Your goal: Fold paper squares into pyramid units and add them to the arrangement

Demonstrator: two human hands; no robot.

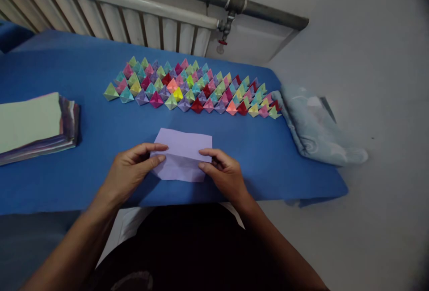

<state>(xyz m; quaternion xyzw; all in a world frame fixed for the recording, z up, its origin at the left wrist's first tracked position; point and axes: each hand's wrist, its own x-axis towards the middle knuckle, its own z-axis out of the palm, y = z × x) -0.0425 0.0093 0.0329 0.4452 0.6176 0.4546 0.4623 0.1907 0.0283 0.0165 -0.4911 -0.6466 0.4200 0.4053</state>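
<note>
A sheet of lilac paper (184,144) is held up above the blue tabletop near its front edge, with a crease running across its middle. My left hand (132,168) pinches its left side between thumb and forefinger. On the opposite side, my right hand (224,170) grips the paper the same way, its other fingers curled in. Beyond the sheet stand several rows of small folded paper boats (172,86) in many colours, close together. Neither hand touches them.
To the left lies a thick stack of paper (30,119), pale green on top. A folded light-blue cloth (315,125) rests at the right end of the blue table (261,161). Behind are a white radiator (127,20) and a pipe with a red-handled valve (223,42).
</note>
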